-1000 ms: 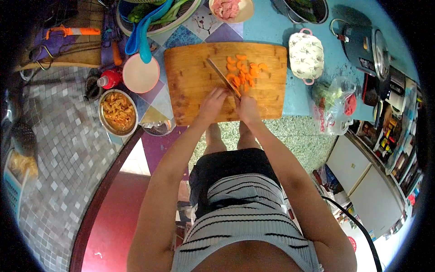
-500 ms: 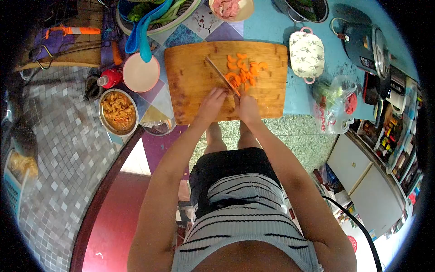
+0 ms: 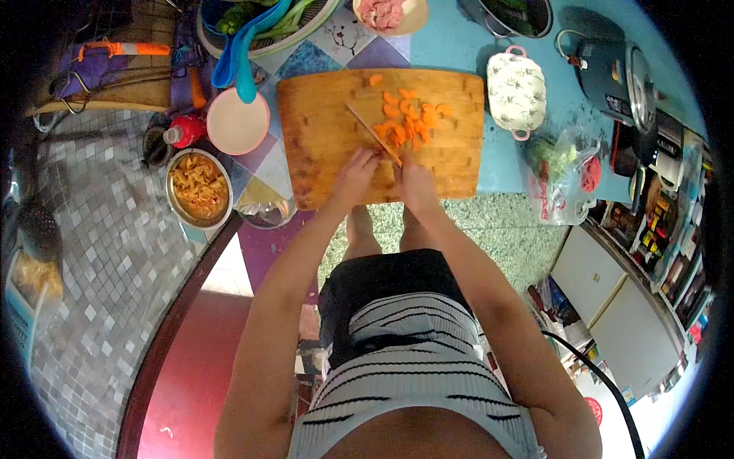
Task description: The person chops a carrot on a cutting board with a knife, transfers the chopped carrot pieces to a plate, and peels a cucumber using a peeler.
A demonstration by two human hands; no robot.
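My right hand (image 3: pixel 417 183) is wrapped round the handle of a knife (image 3: pixel 373 135) near the front edge of the wooden cutting board (image 3: pixel 321 115). The blade slants away to the upper left. Just left of the blade, my left hand (image 3: pixel 356 176) rests on the board with its fingers curled together. Whatever lies under those fingertips is hidden. To the right of the blade, several carrot slices (image 3: pixel 413 122) lie in a loose heap. One lone carrot slice (image 3: pixel 375 79) sits near the board's far edge.
Left of the board stand a white bowl (image 3: pixel 238 122), a metal bowl of food (image 3: pixel 200 191) and a red-capped bottle (image 3: pixel 183 133). Behind are a bowl of raw meat (image 3: pixel 409 19) and a green-vegetable basket (image 3: pixel 310 34). A patterned dish (image 3: pixel 517 92) and plastic bag (image 3: pixel 569 180) lie right.
A carrot slice now lies alone near the far edge of the board, where none was before. The knife and both hands have shifted only slightly.
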